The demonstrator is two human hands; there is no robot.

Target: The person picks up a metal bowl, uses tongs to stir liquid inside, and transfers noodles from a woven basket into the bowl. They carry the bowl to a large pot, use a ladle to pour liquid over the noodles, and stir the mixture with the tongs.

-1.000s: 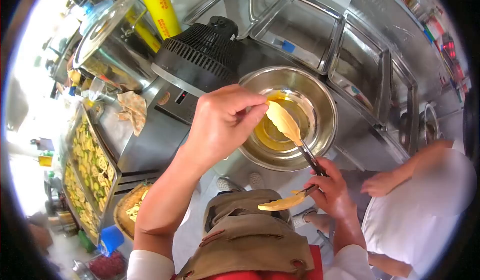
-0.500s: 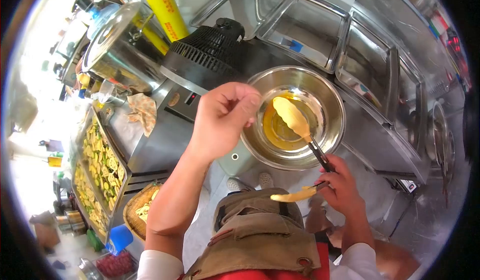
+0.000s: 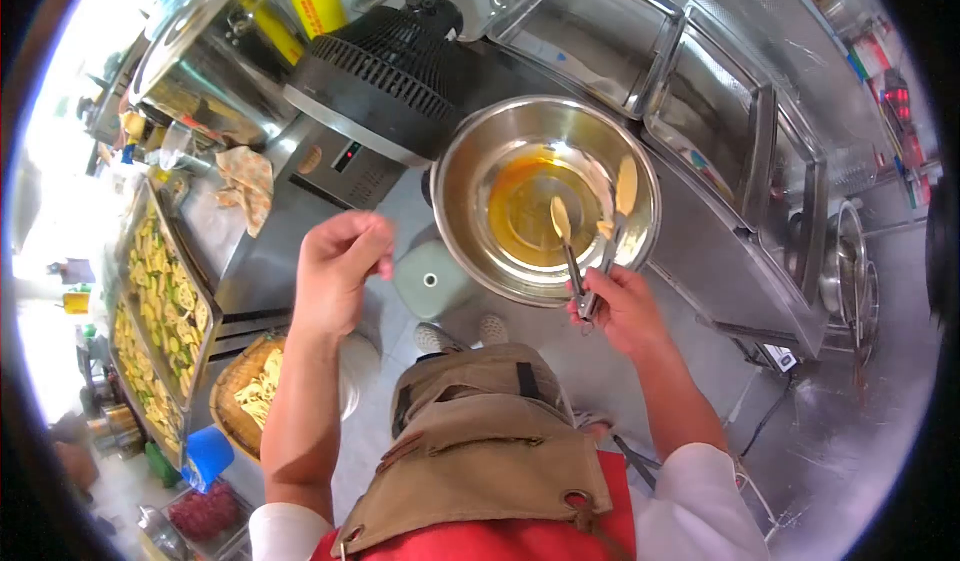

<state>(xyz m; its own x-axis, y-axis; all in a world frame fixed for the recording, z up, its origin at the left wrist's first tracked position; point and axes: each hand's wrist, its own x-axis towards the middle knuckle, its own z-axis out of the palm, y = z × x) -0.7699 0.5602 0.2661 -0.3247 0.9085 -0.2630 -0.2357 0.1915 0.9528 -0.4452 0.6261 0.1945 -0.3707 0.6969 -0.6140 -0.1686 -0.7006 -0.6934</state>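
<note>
My right hand [image 3: 622,309] grips a pair of tongs [image 3: 561,223] near its hinge end. The spread pale-yellow tips of the tongs are over the large steel bowl [image 3: 462,186]. A shallow yellow-orange liquid [image 3: 525,216] lies on the bowl's bottom. To the left of the bowl, my left hand [image 3: 345,266] is raised, with thumb pressed to curled fingers. Whether anything small is inside that pinch cannot be seen. Beneath the left hand's side of the bowl, a pale green stool-like top [image 3: 430,283] with a hole shows.
A black fan [image 3: 385,71] stands behind the bowl. Steel trays [image 3: 650,51] line the back right. At left are trays of sliced vegetables [image 3: 165,301], a woven basket [image 3: 232,381] of pale strips, a cloth [image 3: 246,186], a steel pot [image 3: 215,56] and a blue cup [image 3: 208,451].
My left hand has moved away from the bowl's edge, left and down in view. The tongs have swung so both tips point into the bowl. The whole view has shifted slightly.
</note>
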